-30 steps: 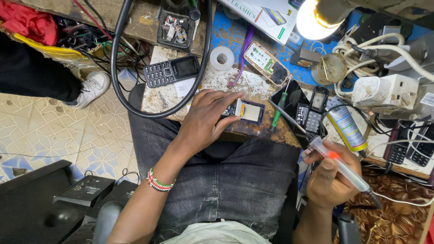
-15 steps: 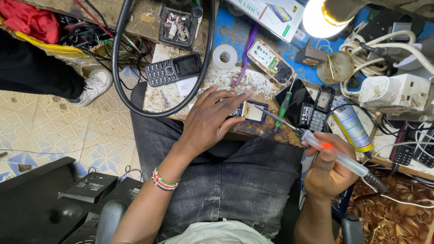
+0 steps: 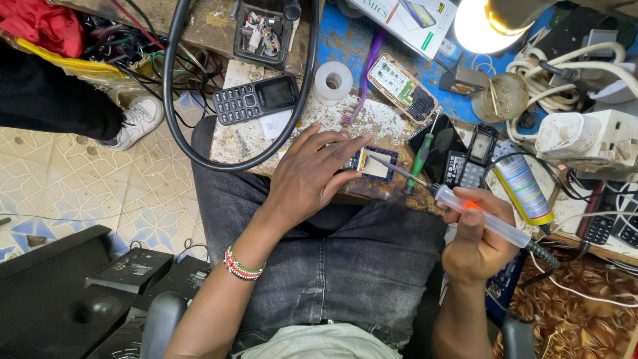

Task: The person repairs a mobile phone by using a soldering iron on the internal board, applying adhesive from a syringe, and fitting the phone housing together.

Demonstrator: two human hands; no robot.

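The soldering iron [image 3: 488, 221] lies slantwise, its tip aimed up-left at the small circuit board [image 3: 375, 164] on the bench [image 3: 239, 139] edge. A black tray [image 3: 266, 30] at the top holds loose parts. The left hand [image 3: 312, 176] presses flat on the board, fingers spread; the right hand [image 3: 475, 242] has its fingers clenched around the iron's clear handle.

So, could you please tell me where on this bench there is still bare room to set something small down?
The clearest bare patch is the speckled board between the tape roll, the open circuit board and the left hand. A smaller strip lies below the keypad phone, inside the black cable loop. The right side around the power strip and glue tube is crowded.
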